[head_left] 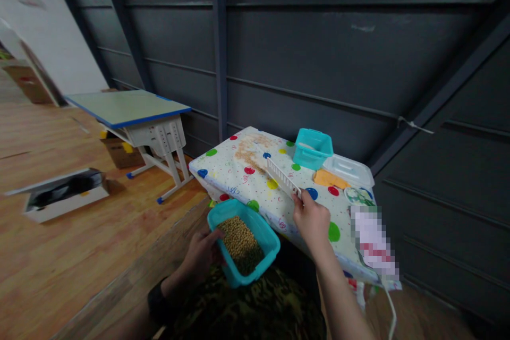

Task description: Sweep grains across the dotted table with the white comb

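Observation:
My left hand point(200, 251) grips the left rim of a turquoise plastic tub point(272, 243), its thumb over the edge. Round, tan, soybean-like beans point(240, 239) lie in the tub, which is tilted below the table's front edge, with darker bits at its near end. My right hand point(313, 219) is closed around the end of a white comb-like slotted plastic strip point(281, 176). The strip's far end is over the tablecloth, beside a scatter of tan grains point(247, 151). Whether it touches the cloth I cannot tell.
On the dotted tablecloth point(261, 191) stand a second turquoise tub point(313, 155), a clear plastic lid point(350, 169), an orange cloth point(331, 178) and a blurred-out white item point(372, 239) with a cord. A grey panelled wall point(303, 53) rises behind; a desk point(131, 106) stands left.

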The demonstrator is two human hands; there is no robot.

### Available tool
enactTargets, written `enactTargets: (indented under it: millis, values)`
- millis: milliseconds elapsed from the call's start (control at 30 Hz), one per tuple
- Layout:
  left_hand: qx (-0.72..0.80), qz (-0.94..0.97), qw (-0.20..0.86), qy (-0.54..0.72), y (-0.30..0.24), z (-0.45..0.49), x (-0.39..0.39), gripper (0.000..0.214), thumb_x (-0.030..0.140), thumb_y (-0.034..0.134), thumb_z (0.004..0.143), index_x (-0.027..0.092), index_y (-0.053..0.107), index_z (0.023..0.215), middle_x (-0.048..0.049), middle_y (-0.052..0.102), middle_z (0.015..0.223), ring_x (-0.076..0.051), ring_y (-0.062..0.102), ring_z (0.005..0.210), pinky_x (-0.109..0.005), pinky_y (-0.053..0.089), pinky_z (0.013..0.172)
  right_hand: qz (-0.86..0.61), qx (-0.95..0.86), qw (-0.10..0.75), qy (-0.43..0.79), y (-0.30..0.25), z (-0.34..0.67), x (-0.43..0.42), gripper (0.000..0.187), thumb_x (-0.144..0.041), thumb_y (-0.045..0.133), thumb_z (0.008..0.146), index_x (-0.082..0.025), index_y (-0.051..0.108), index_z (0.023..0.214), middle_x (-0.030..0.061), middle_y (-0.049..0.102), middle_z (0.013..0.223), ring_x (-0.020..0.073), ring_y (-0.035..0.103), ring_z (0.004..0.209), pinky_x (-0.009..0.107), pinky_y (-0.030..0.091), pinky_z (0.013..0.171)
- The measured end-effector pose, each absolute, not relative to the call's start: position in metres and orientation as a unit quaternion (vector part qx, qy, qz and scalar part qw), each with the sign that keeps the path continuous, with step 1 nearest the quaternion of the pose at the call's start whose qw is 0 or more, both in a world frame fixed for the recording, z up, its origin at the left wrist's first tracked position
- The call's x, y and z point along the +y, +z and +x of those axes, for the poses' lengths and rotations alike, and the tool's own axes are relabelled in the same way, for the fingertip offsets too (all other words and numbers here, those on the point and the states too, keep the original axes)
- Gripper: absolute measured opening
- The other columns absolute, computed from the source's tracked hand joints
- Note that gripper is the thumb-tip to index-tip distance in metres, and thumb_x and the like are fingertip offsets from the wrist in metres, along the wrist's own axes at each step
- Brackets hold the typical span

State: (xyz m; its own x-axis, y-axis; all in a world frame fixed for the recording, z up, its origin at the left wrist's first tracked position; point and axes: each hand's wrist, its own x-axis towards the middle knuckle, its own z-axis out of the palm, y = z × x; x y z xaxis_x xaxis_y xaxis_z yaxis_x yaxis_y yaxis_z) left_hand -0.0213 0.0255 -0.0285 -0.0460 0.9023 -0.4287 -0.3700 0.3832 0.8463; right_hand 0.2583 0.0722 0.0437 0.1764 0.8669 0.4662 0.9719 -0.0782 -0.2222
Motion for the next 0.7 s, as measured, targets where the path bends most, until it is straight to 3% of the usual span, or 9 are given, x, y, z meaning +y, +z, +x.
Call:
enactTargets:
  millis: [333,700]
  values:
    - [0.540,0.233,0.613,0.527,-0.023,-0.023,0.024,0.045,0.048,0.098,0.054,0.022,0.064,0.068,0.0031,0.061,0.049,-0.016,0.056,0.041,-0.030,0.049,0.039,-0.630,-0.670,0.355,-0.166,0.018,0.236,0.082,0.031,-0.025,0.057,0.107,-0.016,0.086,0.114,0.0084,0.082,0.076,0.0177,0.066,0.058,0.027,0.032,0.059]
    - [0.527,0.221,0.642,0.511,-0.017,-0.010,0.020,0.036,0.041,0.094,0.057,0.023,0.064,0.062,0.0009,0.061,0.046,-0.017,0.056,0.040,-0.034,0.052,0.042,-0.661,-0.678,0.282,-0.154,0.026,0.238,0.101,0.034,-0.023,0.056,0.109,-0.016,0.086,0.124,0.0100,0.083,0.078,0.0193,0.069,0.062,0.029,0.030,0.060]
